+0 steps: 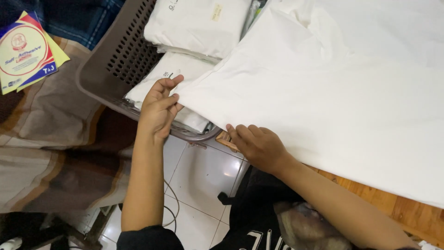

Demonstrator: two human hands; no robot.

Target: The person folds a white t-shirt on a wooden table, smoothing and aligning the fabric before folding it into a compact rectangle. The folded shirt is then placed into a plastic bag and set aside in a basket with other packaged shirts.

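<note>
The left hand pinches the near corner of a white cloth between thumb and fingers, just above the rim of a grey-brown perforated laundry basket. The right hand lies knuckles-up on the cloth's near edge, fingers curled over the hem and gripping it where it hangs off the wooden worktop. The cloth is spread flat over most of the worktop, reaching from the two hands up to the far right of the view, with a folded-over part near the top. In the basket, beside and under the left hand, lie folded white garments in clear plastic bags, stacked one against another. Left of the basket is a striped brown and beige blanket, and on it, at the upper left, a colourful packet of labels. Below the hands shows white tiled floor with a thin cable across it.
</note>
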